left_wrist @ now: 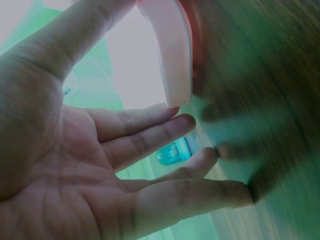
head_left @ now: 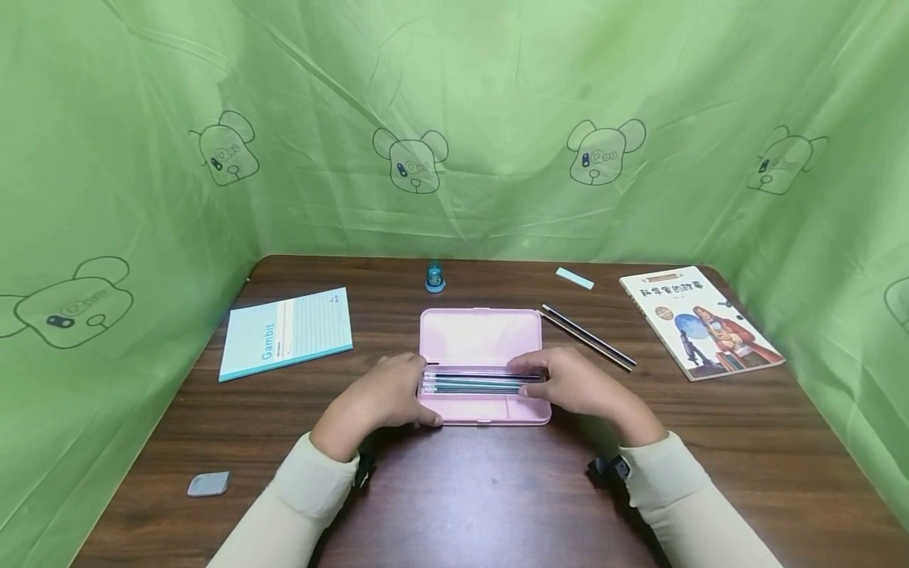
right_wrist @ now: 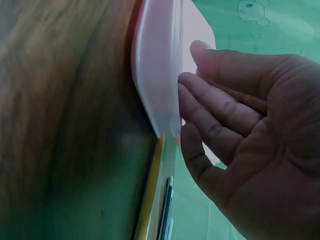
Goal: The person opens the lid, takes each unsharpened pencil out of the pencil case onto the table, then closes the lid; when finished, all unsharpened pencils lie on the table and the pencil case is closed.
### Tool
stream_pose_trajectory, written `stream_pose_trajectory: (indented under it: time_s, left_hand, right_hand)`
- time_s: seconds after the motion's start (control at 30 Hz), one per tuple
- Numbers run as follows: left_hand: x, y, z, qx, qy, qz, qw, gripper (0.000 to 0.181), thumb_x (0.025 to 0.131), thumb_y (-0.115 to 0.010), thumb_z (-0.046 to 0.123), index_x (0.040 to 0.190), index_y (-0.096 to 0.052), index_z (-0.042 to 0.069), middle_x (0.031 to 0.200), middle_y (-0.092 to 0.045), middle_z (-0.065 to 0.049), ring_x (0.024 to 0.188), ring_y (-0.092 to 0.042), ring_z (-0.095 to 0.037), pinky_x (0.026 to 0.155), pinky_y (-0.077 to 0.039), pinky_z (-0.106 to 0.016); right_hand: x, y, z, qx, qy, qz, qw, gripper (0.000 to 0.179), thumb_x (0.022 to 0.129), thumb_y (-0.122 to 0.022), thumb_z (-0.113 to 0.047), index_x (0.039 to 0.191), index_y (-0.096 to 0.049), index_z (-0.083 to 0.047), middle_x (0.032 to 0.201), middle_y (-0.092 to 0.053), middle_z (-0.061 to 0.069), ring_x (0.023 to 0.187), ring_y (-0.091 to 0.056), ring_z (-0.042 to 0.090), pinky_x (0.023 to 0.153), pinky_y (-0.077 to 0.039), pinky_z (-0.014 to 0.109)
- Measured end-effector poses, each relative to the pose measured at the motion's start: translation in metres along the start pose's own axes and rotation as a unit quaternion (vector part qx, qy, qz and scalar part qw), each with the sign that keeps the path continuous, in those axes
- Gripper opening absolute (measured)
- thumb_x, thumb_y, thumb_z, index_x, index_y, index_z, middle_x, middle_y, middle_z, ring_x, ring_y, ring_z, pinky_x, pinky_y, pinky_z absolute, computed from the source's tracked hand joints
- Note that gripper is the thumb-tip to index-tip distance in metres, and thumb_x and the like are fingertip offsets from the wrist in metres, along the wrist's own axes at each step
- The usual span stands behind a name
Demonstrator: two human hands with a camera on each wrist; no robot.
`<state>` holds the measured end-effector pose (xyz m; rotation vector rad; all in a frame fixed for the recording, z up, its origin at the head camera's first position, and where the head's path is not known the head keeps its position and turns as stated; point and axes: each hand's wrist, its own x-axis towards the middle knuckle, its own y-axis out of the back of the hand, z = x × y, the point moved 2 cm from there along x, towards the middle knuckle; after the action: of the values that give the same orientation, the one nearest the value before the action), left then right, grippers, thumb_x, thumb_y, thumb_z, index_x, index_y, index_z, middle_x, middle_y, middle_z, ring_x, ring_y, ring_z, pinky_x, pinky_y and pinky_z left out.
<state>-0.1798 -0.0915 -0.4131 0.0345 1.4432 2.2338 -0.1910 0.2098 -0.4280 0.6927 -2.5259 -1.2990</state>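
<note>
An opened pink pencil case (head_left: 480, 335) lies on the table with its lid leaning back. Several dark pencils (head_left: 476, 385) lie lengthwise in its tray. My left hand (head_left: 387, 394) holds the case's left end, thumb at the front corner and fingers toward the hinge; in the left wrist view the other fingers spread down to the wood. Over the right end reaches my right hand (head_left: 578, 383), its thumb and fingertips above the pencils' ends. In the right wrist view its fingers are loosely bent over the case's edge (right_wrist: 157, 70), with a gap between thumb and fingers.
Two loose pencils (head_left: 588, 338) lie behind the right hand. A blue notebook (head_left: 284, 335) is at left, a grey eraser-like piece (head_left: 208, 483) nearer. A small blue sharpener (head_left: 435, 278) and a pale blue strip (head_left: 574, 278) sit at the back; a book (head_left: 699, 323) lies at right.
</note>
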Motion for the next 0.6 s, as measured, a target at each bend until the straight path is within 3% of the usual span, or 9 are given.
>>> stream_pose_trajectory:
  time_s: [0.23,0.47,0.6]
  left_hand:
    - [-0.0009,-0.0016,0.0002,0.0,0.003,-0.002,1.0,0.076,0.078,-0.103,0.041,0.131,-0.069,-0.001,0.115,-0.072,-0.008,0.103,-0.06,-0.026,0.102,-0.055,-0.048]
    - [0.0006,-0.0012,-0.0007,0.009,-0.005,-0.002,0.9999,0.065,0.078,-0.103,0.042,0.118,-0.07,0.002,0.105,-0.069,-0.005,0.095,-0.057,-0.024,0.092,-0.053,-0.045]
    - [0.001,-0.0013,-0.0013,0.01,-0.006,-0.002,0.9999,0.063,0.078,-0.103,0.042,0.116,-0.07,0.003,0.103,-0.067,-0.003,0.094,-0.057,-0.024,0.09,-0.052,-0.044]
  right_hand:
    - [0.0002,-0.007,-0.0068,-0.011,0.006,-0.021,0.9997,0.036,0.097,-0.085,-0.009,0.133,-0.081,-0.008,0.125,-0.084,0.003,0.118,-0.076,0.02,0.108,-0.06,0.05]
    - [0.0012,-0.0098,-0.0061,0.008,0.01,-0.025,0.9996,0.035,0.098,-0.084,-0.006,0.133,-0.08,-0.003,0.107,-0.084,0.001,0.098,-0.075,0.008,0.089,-0.063,0.033]
    - [0.0011,-0.0096,-0.0064,0.008,0.013,-0.029,0.9995,0.035,0.099,-0.082,-0.003,0.133,-0.08,-0.004,0.105,-0.084,0.001,0.096,-0.073,0.006,0.087,-0.062,0.029]
